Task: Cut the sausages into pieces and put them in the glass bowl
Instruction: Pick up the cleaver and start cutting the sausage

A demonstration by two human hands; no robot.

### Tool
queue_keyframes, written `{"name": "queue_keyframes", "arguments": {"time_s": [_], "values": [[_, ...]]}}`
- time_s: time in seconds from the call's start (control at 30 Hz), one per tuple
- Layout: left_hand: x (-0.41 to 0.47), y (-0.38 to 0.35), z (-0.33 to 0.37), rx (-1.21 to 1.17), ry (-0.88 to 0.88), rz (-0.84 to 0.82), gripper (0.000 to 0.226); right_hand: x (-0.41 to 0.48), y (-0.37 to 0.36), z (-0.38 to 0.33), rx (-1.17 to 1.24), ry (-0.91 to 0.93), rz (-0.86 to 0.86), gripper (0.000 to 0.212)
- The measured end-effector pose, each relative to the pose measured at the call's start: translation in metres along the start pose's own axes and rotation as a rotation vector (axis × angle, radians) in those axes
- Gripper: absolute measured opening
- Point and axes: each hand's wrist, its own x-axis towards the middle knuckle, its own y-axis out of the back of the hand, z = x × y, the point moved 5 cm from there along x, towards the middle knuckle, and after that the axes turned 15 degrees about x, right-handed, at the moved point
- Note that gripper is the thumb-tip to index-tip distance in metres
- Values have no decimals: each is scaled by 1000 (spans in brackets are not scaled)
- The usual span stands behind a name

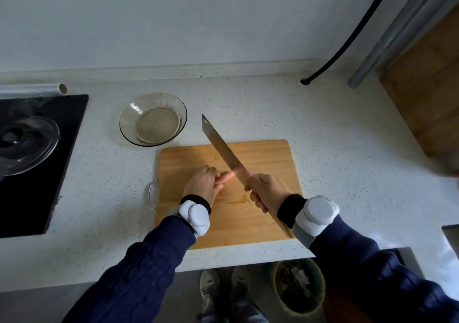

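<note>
A pale pink sausage (pixel 226 176) lies on the wooden cutting board (pixel 268 154), mostly covered by my left hand (pixel 202 182), which pins it down with curled fingers. Only its right end shows. My right hand (pixel 267 192) grips the wooden handle of a cleaver (pixel 221 149). The blade slants up and left, and its lower part meets the sausage's exposed end. The glass bowl (pixel 129 116) stands on the counter behind the board's left corner, with nothing in it.
A black gas hob (pixel 72 129) with a glass lid fills the left. A second wooden board (pixel 427 94) leans at the right by a metal pipe and a black hose (pixel 347 37). Below the counter edge stands a bin (pixel 299 285).
</note>
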Motion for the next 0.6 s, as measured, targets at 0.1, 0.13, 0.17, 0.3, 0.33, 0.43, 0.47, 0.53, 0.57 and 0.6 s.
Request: {"name": "queue_keyframes", "arguments": {"time_s": [0.1,0.13,0.17,0.3,0.33,0.43,0.47,0.53,0.57,0.6], "values": [[2,1,0,-20,-8,7,28,-2,-5,3,-17,-17,-10,44],[2,2,-1,-30,-11,13,28,-3,-7,4,-27,-19,-14,44],[2,3,0,-39,-14,20,27,-3,-10,5,-28,-26,-18,45],[1,5,0,-62,-20,37,26,-4,-15,9,-17,-65,-10,46],[1,3,0,-68,-22,36,24,-4,-16,10,-20,-69,-7,46],[1,0,0,-85,-33,27,14,-4,-16,14,-32,-73,6,45],[0,-1,0,-92,-37,31,13,-4,-16,15,-36,-74,10,45],[-1,-1,1,-97,-52,52,15,-4,-14,16,-37,-75,16,44],[-1,-1,1,-97,-61,62,16,-4,-14,16,-36,-77,17,44],[-1,-1,2,-94,-67,70,19,-5,-13,16,-35,-80,17,44]]}}
